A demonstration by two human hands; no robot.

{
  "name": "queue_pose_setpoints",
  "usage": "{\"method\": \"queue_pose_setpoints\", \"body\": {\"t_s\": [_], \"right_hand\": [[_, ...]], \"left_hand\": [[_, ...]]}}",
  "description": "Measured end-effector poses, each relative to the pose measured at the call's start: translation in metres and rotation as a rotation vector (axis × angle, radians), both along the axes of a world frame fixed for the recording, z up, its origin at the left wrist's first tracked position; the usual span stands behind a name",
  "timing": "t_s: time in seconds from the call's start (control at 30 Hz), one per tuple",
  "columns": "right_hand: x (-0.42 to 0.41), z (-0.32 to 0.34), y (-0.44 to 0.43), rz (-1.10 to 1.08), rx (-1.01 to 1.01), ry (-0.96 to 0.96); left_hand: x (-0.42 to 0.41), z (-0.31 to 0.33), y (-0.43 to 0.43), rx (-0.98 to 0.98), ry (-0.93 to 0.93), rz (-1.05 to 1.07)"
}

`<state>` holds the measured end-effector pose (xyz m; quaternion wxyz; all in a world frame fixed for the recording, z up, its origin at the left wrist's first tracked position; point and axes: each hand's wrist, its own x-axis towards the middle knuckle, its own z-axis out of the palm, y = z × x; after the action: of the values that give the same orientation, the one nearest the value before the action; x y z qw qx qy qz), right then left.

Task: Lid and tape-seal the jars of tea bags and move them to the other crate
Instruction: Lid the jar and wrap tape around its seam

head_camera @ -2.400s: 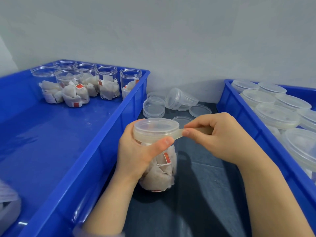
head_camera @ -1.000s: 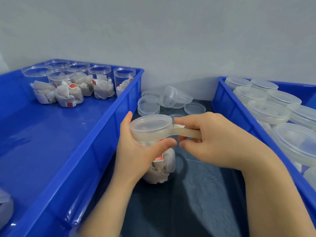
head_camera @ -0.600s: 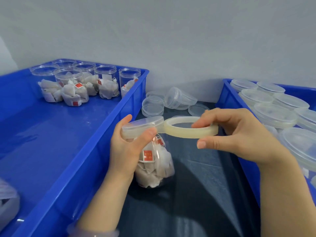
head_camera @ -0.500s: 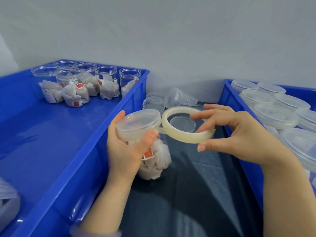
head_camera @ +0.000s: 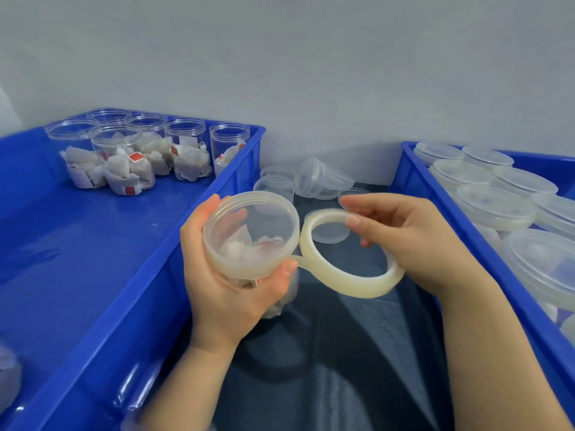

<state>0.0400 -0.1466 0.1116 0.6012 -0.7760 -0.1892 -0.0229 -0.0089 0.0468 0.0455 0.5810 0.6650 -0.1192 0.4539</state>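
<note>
Jar (head_camera: pixel 249 244) at center, lidded, being gripped by left hand (head_camera: pixel 230 293) fingers; right hand (head_camera: pixel 413 244) fingers pinching tape roll (head_camera: pixel 348 275), strip sticking to lid rim. Sealing underway. Open jars (head_camera: pixel 140 157) waiting at 10 o'clock; sealed jars (head_camera: pixel 497 206) sitting at 2.

Plain pale grey wall (head_camera: pixel 311 73) filling the upper half, unmarked, soft even light with faint shadow along its base, a corner fold at far left, dark blue-grey desk (head_camera: pixel 342 368) below, faintly glossy
</note>
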Motion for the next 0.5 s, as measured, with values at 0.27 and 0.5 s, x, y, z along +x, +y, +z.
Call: {"method": "queue_pose_setpoints", "body": {"t_s": [0.27,0.5], "right_hand": [[-0.021,0.026,0.002,0.363,0.501,-0.196],[-0.025,0.035,0.007,0.313,0.448,-0.174]], "left_hand": [[-0.007,0.009,-0.002,0.102,-0.083,-0.022],[-0.008,0.011,-0.004,0.058,-0.054,-0.061]]}}
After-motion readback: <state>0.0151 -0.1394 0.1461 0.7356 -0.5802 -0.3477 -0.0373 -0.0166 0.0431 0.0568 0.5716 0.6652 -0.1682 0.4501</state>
